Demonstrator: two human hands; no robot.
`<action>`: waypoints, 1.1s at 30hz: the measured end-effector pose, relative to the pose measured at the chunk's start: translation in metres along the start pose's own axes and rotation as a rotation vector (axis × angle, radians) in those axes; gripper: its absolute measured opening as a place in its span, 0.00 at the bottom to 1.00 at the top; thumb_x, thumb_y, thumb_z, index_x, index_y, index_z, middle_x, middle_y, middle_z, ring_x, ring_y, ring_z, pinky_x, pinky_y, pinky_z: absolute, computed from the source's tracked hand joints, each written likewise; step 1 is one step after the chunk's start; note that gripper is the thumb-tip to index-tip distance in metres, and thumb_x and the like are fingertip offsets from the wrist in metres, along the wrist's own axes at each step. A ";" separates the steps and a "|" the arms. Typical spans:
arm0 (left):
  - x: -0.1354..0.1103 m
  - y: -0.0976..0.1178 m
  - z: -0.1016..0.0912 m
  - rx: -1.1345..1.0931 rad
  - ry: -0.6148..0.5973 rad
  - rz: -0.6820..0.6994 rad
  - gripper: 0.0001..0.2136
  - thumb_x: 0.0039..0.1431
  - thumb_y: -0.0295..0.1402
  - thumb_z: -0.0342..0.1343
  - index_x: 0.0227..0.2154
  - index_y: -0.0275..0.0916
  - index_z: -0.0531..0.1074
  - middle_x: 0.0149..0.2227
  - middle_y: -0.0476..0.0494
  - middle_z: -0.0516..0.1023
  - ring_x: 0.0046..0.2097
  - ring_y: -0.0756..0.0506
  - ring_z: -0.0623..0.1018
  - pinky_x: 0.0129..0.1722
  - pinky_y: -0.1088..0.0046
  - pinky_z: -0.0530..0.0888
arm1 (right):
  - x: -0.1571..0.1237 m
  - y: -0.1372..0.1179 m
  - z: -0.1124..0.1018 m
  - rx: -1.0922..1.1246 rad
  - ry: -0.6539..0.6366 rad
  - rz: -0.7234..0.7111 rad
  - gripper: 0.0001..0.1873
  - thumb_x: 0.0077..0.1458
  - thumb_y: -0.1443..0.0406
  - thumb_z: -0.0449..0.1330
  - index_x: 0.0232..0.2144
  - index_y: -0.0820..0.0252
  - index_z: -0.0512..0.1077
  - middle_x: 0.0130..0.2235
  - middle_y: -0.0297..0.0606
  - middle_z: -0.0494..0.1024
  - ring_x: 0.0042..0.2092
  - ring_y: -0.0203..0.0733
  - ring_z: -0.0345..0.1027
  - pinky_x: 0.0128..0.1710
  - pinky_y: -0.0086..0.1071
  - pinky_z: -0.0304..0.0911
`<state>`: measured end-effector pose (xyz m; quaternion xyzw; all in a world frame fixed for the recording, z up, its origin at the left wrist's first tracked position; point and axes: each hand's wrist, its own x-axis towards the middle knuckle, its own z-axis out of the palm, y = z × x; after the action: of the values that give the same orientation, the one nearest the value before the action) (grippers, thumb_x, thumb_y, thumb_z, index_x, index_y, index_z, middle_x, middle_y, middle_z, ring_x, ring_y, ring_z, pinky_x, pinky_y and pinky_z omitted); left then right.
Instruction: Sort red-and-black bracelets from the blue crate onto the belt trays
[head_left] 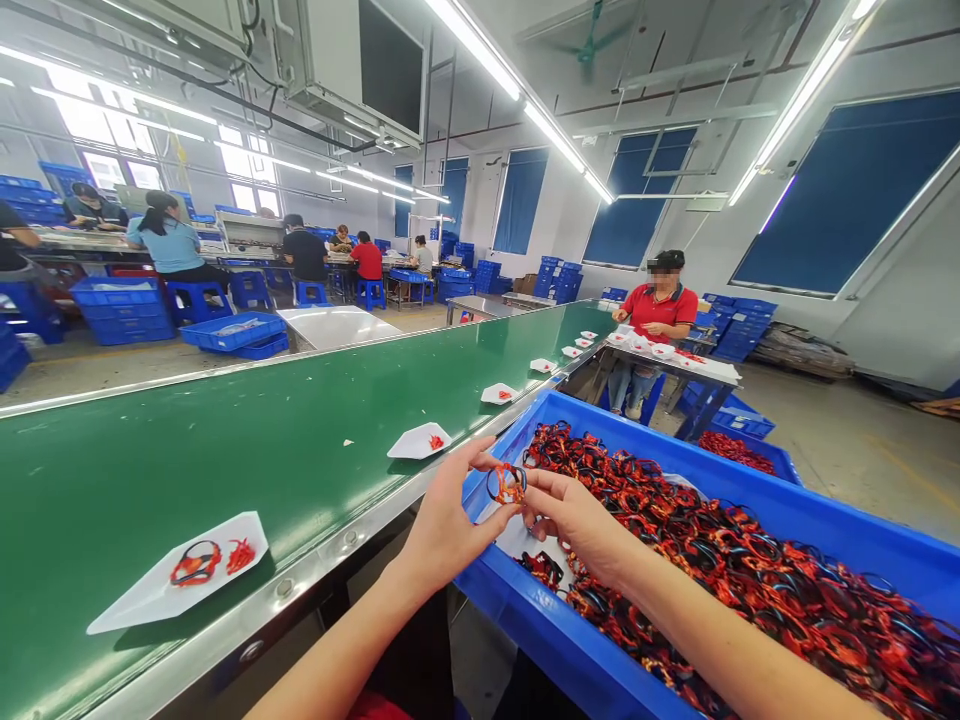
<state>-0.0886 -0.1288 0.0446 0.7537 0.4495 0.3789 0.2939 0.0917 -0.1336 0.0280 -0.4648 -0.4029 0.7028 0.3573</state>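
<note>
Between my hands is a small ring-shaped plastic piece (508, 484) in orange-red and black. My left hand (444, 515) pinches it from the left, thumb below and fingers above. From the right, the fingertips of my right hand (574, 515) grip it too. Both hands are over the near left end of a blue bin (517, 610). A heap of similar red-and-black pieces (720, 560) fills much of that bin. On the green conveyor belt (315, 430), the nearest white tray (150, 597) carries one such ring piece and a small red piece (241, 555).
Several more white trays, such as this one (420, 442), with small red pieces line the belt's near edge. A metal rail (352, 540) separates belt and bin. Further along, a person in red (656, 310) sits at a side table (697, 368). Other people work at the far left.
</note>
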 end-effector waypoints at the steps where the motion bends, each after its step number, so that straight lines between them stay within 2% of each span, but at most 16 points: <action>1: 0.000 0.000 0.000 0.000 0.003 0.007 0.31 0.53 0.31 0.62 0.58 0.44 0.57 0.47 0.46 0.73 0.50 0.47 0.72 0.56 0.65 0.66 | 0.000 0.000 0.001 0.008 -0.006 0.004 0.22 0.46 0.49 0.65 0.36 0.59 0.74 0.26 0.31 0.69 0.25 0.29 0.57 0.25 0.26 0.54; 11: -0.002 -0.003 0.003 0.042 0.000 0.025 0.30 0.54 0.31 0.62 0.58 0.46 0.56 0.47 0.47 0.74 0.51 0.46 0.73 0.56 0.63 0.64 | 0.001 -0.001 0.004 0.044 -0.007 0.059 0.26 0.41 0.48 0.68 0.35 0.62 0.74 0.26 0.31 0.67 0.27 0.29 0.57 0.26 0.26 0.55; 17: -0.001 -0.001 0.002 0.089 -0.037 0.102 0.18 0.54 0.32 0.62 0.48 0.43 0.68 0.44 0.47 0.76 0.46 0.46 0.73 0.49 0.67 0.69 | 0.001 0.002 0.004 0.008 -0.022 0.047 0.24 0.42 0.48 0.67 0.35 0.61 0.74 0.28 0.32 0.68 0.27 0.29 0.58 0.25 0.26 0.56; 20: 0.005 -0.012 -0.009 0.143 0.010 0.088 0.15 0.55 0.32 0.61 0.46 0.42 0.69 0.42 0.47 0.76 0.45 0.47 0.73 0.48 0.67 0.69 | 0.004 0.004 -0.006 -0.048 0.008 0.034 0.23 0.47 0.49 0.64 0.37 0.60 0.73 0.30 0.34 0.71 0.28 0.30 0.61 0.25 0.26 0.57; 22: 0.011 -0.029 -0.026 0.278 0.066 0.018 0.14 0.56 0.35 0.60 0.45 0.41 0.71 0.44 0.46 0.76 0.46 0.45 0.73 0.49 0.65 0.68 | 0.008 0.006 -0.018 -0.097 0.058 0.002 0.22 0.48 0.50 0.62 0.38 0.60 0.73 0.32 0.35 0.73 0.29 0.31 0.62 0.25 0.27 0.59; 25: 0.018 -0.061 -0.056 0.639 0.105 -0.165 0.14 0.56 0.41 0.58 0.42 0.40 0.75 0.44 0.40 0.76 0.47 0.39 0.71 0.50 0.58 0.67 | 0.018 0.010 -0.043 -0.281 0.162 -0.060 0.20 0.50 0.53 0.60 0.39 0.60 0.74 0.32 0.37 0.75 0.30 0.34 0.64 0.26 0.29 0.60; 28: 0.020 -0.090 -0.077 0.941 0.016 -0.374 0.16 0.58 0.42 0.54 0.43 0.39 0.77 0.47 0.35 0.74 0.52 0.33 0.68 0.55 0.46 0.61 | 0.025 0.022 -0.066 -0.521 0.204 -0.069 0.14 0.52 0.59 0.57 0.37 0.61 0.74 0.33 0.39 0.77 0.33 0.38 0.68 0.32 0.33 0.63; 30: 0.018 -0.103 -0.084 1.019 -0.080 -0.478 0.16 0.58 0.42 0.53 0.42 0.38 0.77 0.48 0.32 0.73 0.55 0.30 0.66 0.57 0.38 0.55 | 0.027 0.031 -0.074 -0.705 0.177 -0.062 0.11 0.52 0.62 0.56 0.36 0.62 0.74 0.36 0.41 0.78 0.35 0.40 0.70 0.39 0.37 0.65; 33: 0.014 -0.111 -0.085 1.024 -0.151 -0.550 0.18 0.59 0.43 0.50 0.42 0.35 0.77 0.50 0.29 0.71 0.56 0.29 0.64 0.57 0.34 0.50 | 0.025 0.045 -0.076 -0.981 0.093 -0.068 0.19 0.50 0.62 0.59 0.45 0.61 0.73 0.43 0.42 0.78 0.38 0.43 0.69 0.44 0.41 0.64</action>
<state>-0.2058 -0.0603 0.0085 0.6802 0.7323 -0.0315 0.0111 0.1498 -0.1124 -0.0405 -0.5956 -0.6848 0.3971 0.1366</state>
